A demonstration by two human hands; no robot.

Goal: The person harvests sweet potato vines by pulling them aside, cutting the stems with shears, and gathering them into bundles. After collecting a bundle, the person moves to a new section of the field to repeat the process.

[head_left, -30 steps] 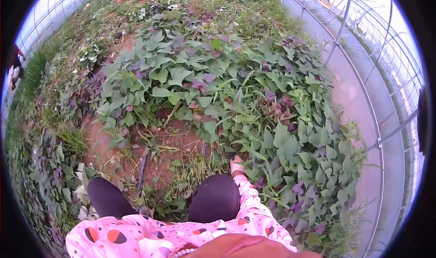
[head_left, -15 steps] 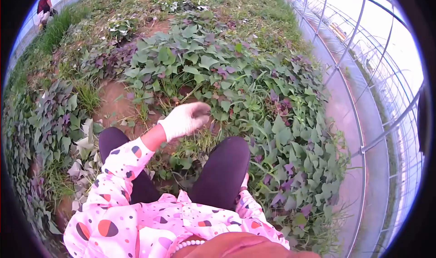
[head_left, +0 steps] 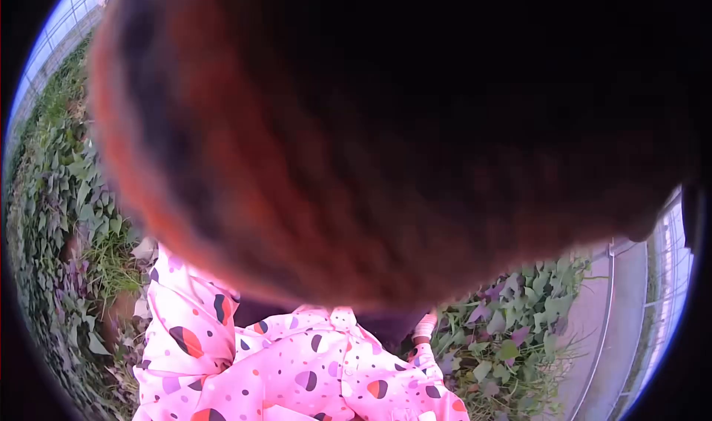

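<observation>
Just beside the right hand (head_left: 425, 327) grow green and purple leaves (head_left: 512, 325). Whether either hand's fingers are apart or together, I cannot tell: a dark red blur (head_left: 245, 169), perhaps the raised left hand, covers most of the view; careful handling calls for clear sight.

A blurred dark and reddish shape (head_left: 297, 139) fills the upper and middle frame. Below it spreads a pink patterned garment (head_left: 297, 369); leafy vines (head_left: 67, 199) show at left.
</observation>
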